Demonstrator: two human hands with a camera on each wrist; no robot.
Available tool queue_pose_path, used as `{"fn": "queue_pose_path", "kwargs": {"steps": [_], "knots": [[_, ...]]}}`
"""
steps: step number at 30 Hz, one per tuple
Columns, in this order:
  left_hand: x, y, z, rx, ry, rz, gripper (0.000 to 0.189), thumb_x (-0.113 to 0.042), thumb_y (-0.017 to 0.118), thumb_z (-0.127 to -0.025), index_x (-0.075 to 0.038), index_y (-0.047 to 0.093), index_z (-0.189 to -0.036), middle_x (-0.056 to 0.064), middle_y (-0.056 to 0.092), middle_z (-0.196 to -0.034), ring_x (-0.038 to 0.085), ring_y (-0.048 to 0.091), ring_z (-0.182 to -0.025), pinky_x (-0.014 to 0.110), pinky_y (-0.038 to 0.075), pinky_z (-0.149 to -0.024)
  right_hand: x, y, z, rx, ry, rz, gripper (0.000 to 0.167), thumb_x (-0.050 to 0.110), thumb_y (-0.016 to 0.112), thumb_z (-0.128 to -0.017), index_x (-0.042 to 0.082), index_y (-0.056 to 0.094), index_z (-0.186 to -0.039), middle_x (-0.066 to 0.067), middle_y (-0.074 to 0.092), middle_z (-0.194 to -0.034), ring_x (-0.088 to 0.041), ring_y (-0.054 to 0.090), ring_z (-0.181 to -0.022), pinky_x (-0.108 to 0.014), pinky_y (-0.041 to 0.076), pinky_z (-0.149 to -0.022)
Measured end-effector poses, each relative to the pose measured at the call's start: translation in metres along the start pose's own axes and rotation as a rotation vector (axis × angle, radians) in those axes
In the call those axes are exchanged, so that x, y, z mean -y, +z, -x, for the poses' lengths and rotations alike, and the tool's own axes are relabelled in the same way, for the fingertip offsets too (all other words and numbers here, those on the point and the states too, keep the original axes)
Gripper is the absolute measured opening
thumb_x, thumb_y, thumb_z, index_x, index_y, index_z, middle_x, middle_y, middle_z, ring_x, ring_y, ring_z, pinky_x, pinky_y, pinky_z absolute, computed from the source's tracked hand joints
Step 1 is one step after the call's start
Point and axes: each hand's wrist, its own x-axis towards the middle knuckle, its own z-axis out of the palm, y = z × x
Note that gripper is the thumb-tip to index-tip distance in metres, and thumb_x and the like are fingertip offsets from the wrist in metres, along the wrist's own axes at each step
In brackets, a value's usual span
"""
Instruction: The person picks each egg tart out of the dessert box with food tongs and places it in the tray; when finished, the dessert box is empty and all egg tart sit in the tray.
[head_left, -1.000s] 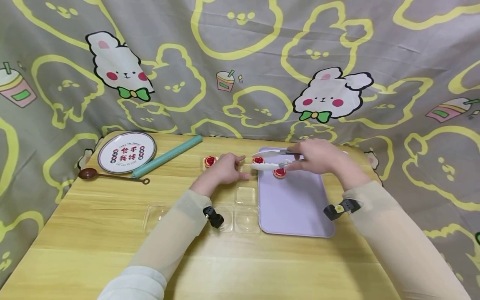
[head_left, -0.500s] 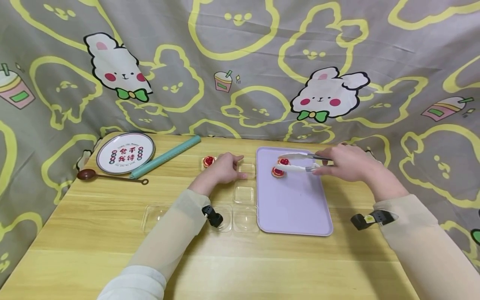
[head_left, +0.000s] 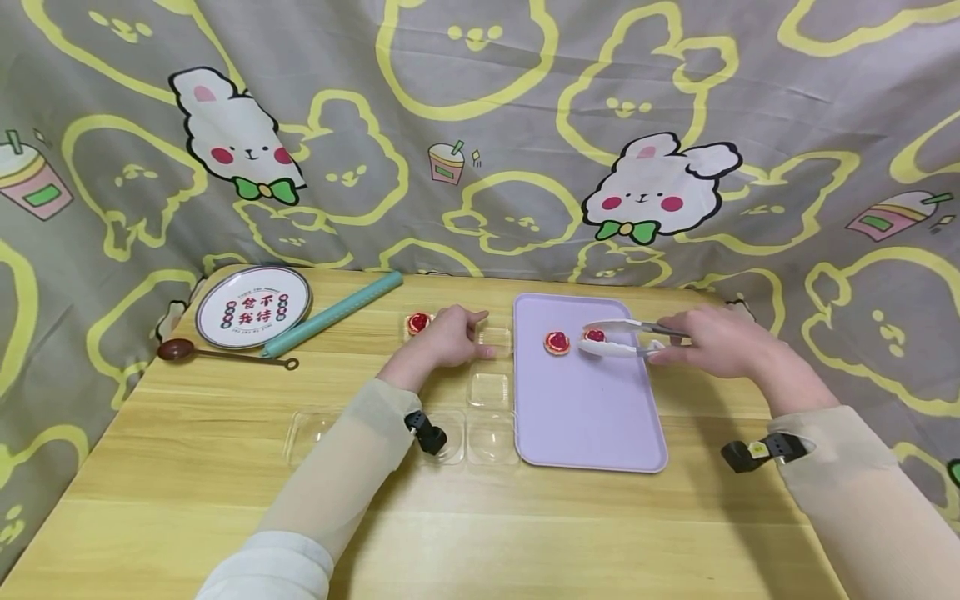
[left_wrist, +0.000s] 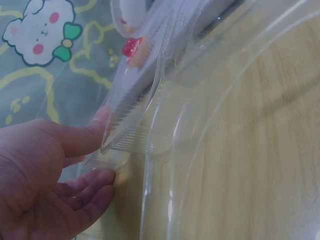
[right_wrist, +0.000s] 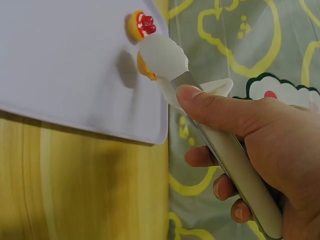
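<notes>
My right hand [head_left: 716,340] grips a pair of tongs [right_wrist: 230,170] with white tips. Between those tips is a small tart [head_left: 595,335] with a red topping, over the lilac tray [head_left: 592,417]; whether it touches the tray I cannot tell. Another red-topped tart [head_left: 557,342] sits on the tray just left of it. With thumb and fingers, my left hand [left_wrist: 45,170] holds the edge of a clear plastic container [left_wrist: 135,140] left of the tray. A third tart [head_left: 418,323] shows at the container's far left, partly hidden by that hand.
Clear container lids or trays [head_left: 492,437] lie nearer on the wooden table [head_left: 450,533], partly under the left forearm. At the back left are a printed plate [head_left: 255,304], a teal stick-like roll [head_left: 337,312] and a brown spoon [head_left: 225,354]. A patterned curtain [head_left: 510,125] hangs behind.
My right hand has moved right with the tongs and their tart, from the container's side of the tray across to its right part. The left hand has stayed in place.
</notes>
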Motion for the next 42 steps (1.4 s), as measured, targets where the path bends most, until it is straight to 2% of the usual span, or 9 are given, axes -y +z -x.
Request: {"fn": "queue_pose_path", "kwargs": {"steps": [7,12,16,19,22,29,34,38,42], "knots": [[-0.002,0.0,0.001,-0.006,0.01,-0.001,0.083,-0.035,0.089,-0.089,-0.009,0.049,-0.158,0.001,0.048,-0.068,0.012,0.038,-0.058,0.03,0.041,-0.06,-0.01,0.01,0.003,-0.004,-0.01,0.002,0.036,0.057,0.076,-0.094,0.024,0.066,-0.087,0.009,0.055,-0.071,-0.015,0.051,-0.066,-0.034,0.039,-0.057],[-0.002,0.0,0.001,-0.013,0.018,-0.008,0.083,-0.034,0.089,-0.089,-0.008,0.049,-0.158,0.001,0.048,-0.07,0.013,0.039,-0.06,0.031,0.041,-0.061,-0.013,0.015,0.004,-0.012,0.015,-0.013,0.031,0.051,0.08,-0.093,0.021,0.072,-0.094,0.01,0.061,-0.077,-0.016,0.055,-0.07,-0.036,0.042,-0.06],[-0.002,0.0,0.001,-0.011,0.033,-0.016,0.083,-0.033,0.088,-0.09,-0.007,0.048,-0.158,0.002,0.05,-0.07,0.013,0.039,-0.06,0.031,0.041,-0.061,-0.014,0.018,0.005,-0.014,0.055,-0.025,0.055,0.055,0.081,-0.091,0.009,0.076,-0.12,0.005,0.073,-0.092,-0.018,0.062,-0.08,-0.051,0.048,-0.074],[-0.001,-0.001,0.001,-0.005,0.054,-0.027,0.083,-0.033,0.086,-0.092,-0.005,0.047,-0.159,0.004,0.052,-0.074,0.013,0.041,-0.061,0.03,0.04,-0.062,-0.015,0.019,0.006,-0.015,0.085,-0.034,0.073,0.058,0.08,-0.09,0.001,0.07,-0.134,-0.004,0.077,-0.105,-0.023,0.066,-0.089,-0.066,0.043,-0.085],[-0.001,-0.003,0.002,0.005,0.078,-0.048,0.082,-0.034,0.085,-0.093,-0.004,0.047,-0.159,0.005,0.054,-0.077,0.013,0.044,-0.063,0.03,0.04,-0.064,-0.014,0.019,0.008,-0.019,0.094,-0.055,0.077,0.059,0.08,-0.09,-0.002,0.068,-0.136,-0.012,0.076,-0.114,-0.031,0.07,-0.099,-0.078,0.033,-0.094],[-0.004,-0.006,0.006,0.026,0.078,-0.073,0.081,-0.035,0.084,-0.094,-0.002,0.047,-0.159,0.005,0.055,-0.078,0.015,0.046,-0.066,0.031,0.04,-0.065,-0.012,0.016,0.013,-0.021,0.11,-0.086,0.083,0.06,0.079,-0.09,-0.006,0.065,-0.138,-0.019,0.075,-0.121,-0.046,0.067,-0.115,-0.086,0.016,-0.102],[-0.005,-0.008,0.006,0.036,0.08,-0.086,0.084,-0.035,0.084,-0.094,-0.001,0.044,-0.159,0.008,0.057,-0.078,0.018,0.048,-0.067,0.033,0.042,-0.066,-0.012,0.013,0.014,-0.033,0.105,-0.088,0.082,0.059,0.08,-0.09,-0.005,0.065,-0.139,-0.015,0.076,-0.116,-0.043,0.068,-0.113,-0.08,0.024,-0.103],[-0.006,-0.012,0.009,0.032,0.066,-0.09,0.086,-0.037,0.083,-0.094,-0.003,0.042,-0.161,0.016,0.069,-0.115,0.021,0.063,-0.095,0.035,0.052,-0.086,-0.012,0.011,0.015,-0.054,0.087,-0.066,0.075,0.057,0.081,-0.09,-0.002,0.068,-0.135,-0.006,0.076,-0.104,-0.036,0.07,-0.102,-0.068,0.042,-0.095],[-0.006,-0.02,0.012,0.022,0.081,-0.082,0.083,-0.035,0.082,-0.096,-0.004,0.042,-0.161,0.02,0.058,-0.148,0.029,0.062,-0.127,0.042,0.051,-0.106,-0.012,0.009,0.016,-0.063,0.073,-0.055,0.076,0.064,0.077,-0.09,0.001,0.07,-0.132,0.001,0.073,-0.097,-0.027,0.069,-0.092,-0.057,0.051,-0.084]]}}
